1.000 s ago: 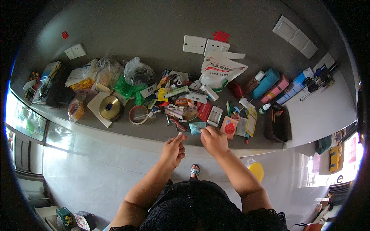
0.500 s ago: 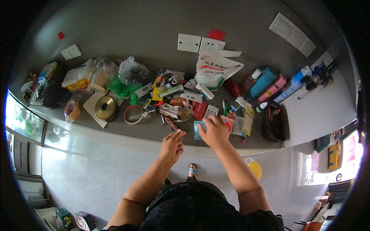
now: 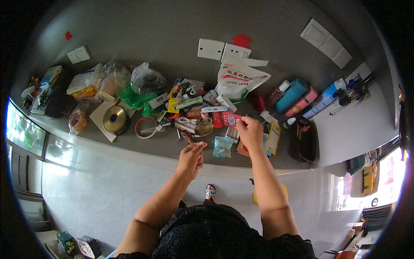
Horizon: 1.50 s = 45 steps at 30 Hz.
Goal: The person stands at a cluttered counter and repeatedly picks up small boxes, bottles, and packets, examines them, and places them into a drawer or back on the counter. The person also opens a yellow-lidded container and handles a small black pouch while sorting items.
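Note:
My right hand (image 3: 250, 133) is closed on the edge of a red card (image 3: 231, 120) with a dark square pattern on it, held above the cluttered counter. My left hand (image 3: 192, 157) is at the counter's front edge, fingers pinched together; whatever may be between them is too small to make out. Just beyond it lies a tool with red and dark handles (image 3: 187, 137), its kind unclear. A light blue packet (image 3: 222, 147) rests between my two hands. Coiled white cable (image 3: 187, 120) lies farther back among small boxes and tubes.
Left of the pile are a tape roll (image 3: 146, 127), a gold-centred round reel (image 3: 115, 119) and plastic bags (image 3: 147, 78). A white pouch (image 3: 242, 80) stands at the back. Bottles (image 3: 291, 95) lean on the right, near a black tray (image 3: 303, 142).
My right hand has moved up and right from over the light blue packet and now holds the red card. The packet is uncovered. My left hand has barely moved.

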Motion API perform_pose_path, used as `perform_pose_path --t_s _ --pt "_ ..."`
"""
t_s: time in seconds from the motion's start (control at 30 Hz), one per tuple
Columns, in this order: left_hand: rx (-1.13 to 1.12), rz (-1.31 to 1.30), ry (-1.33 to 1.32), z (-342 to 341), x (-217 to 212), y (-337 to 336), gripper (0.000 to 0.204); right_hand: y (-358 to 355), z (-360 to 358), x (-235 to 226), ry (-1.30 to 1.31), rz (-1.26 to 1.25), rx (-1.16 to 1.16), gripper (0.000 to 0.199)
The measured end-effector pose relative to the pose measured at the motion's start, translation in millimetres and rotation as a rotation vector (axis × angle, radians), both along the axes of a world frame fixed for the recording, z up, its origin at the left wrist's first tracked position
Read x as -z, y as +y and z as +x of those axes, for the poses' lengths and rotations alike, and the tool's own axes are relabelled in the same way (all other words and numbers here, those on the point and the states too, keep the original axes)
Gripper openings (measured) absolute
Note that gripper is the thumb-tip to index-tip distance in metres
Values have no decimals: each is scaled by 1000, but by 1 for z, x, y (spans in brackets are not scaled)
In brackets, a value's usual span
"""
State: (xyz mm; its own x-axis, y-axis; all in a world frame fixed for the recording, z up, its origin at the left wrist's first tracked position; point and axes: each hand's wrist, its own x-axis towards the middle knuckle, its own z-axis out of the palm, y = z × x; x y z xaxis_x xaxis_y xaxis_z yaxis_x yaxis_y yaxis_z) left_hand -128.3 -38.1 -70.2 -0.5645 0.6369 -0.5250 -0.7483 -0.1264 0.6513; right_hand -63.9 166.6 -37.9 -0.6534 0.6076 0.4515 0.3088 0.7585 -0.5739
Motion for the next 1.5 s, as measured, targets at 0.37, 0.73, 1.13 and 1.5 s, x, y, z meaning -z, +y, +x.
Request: perform_pose_path --t_s 0.37,0.73,1.13,1.5 --pt "-16 47 237 -5 -36 21 40 -19 32 -40 185 -1173 -53 14" --pt "-302 -29 133 -17 -14 18 29 -14 39 -32 314 -1049 -45 22" --pt "-364 -134 248 -19 -13 34 34 -32 33 -28 410 -310 -217 18" --pt "-55 250 260 -2 -57 14 18 -42 40 -31 382 -189 -437 26"
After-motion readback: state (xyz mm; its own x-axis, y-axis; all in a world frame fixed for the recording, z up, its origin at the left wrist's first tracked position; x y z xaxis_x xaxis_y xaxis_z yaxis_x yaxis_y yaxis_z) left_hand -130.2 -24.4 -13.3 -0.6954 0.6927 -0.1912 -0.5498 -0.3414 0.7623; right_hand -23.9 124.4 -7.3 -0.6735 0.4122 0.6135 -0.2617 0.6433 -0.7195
